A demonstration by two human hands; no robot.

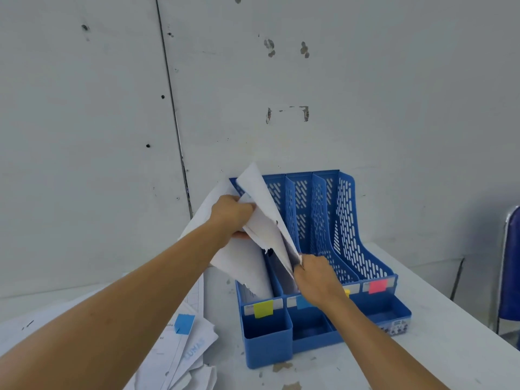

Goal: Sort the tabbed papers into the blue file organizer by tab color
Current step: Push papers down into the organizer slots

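My left hand grips the papers and my right hand pinches their lower edge, over the organizer slot with the yellow label. I'm mid-filing; next they need guiding straight down.

— What is blocking the left slots?

— The papers are fanning across them, and the left hand and right hand are gripping those sheets right over the organizer.

— Where is room lying open?

— The two right slots are standing clear from above. The wall is closing off the back, a pile is covering the bench at left, and a chair is standing beside its right edge.
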